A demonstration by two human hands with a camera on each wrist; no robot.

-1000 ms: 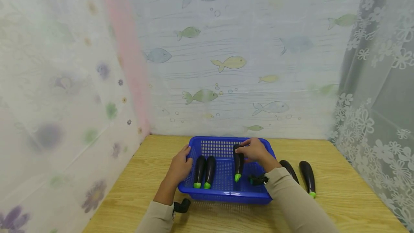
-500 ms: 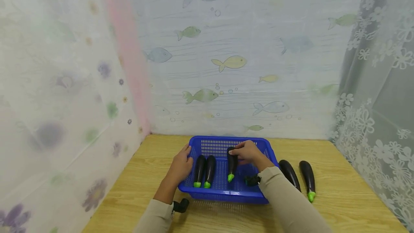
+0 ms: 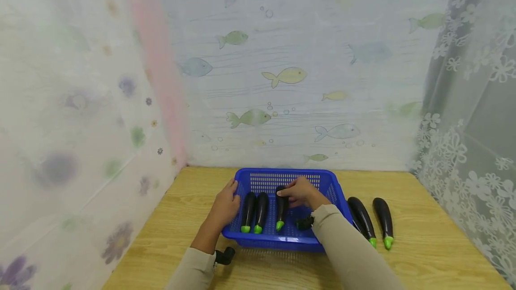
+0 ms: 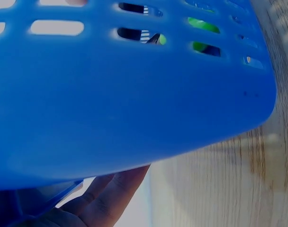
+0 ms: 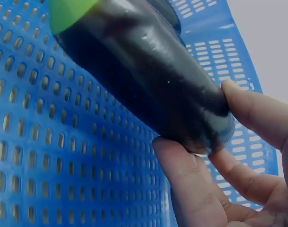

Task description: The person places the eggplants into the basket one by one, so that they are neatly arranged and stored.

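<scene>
My right hand (image 3: 301,192) pinches an eggplant (image 3: 281,209) by its dark rounded end, inside the blue plastic basket (image 3: 282,239). The green stem end points toward me. In the right wrist view, thumb and fingers press on either side of the same eggplant (image 5: 148,71), just above the slotted basket floor (image 5: 44,142). Two more eggplants (image 3: 248,211) lie side by side along the basket's left part. My left hand (image 3: 225,205) grips the basket's left rim; in the left wrist view its fingers (image 4: 113,198) show below the blue wall (image 4: 111,109), partly hidden by it.
Several eggplants lie on the wooden table (image 3: 427,236) right of the basket, among them one eggplant (image 3: 384,223) farthest right; my right sleeve (image 3: 350,245) and the basket partly cover the others. Patterned curtains (image 3: 282,57) hang behind and at both sides.
My right hand has carried the eggplant leftward and slightly down inside the basket, nearer the two lying there. The left hand stays on the rim.
</scene>
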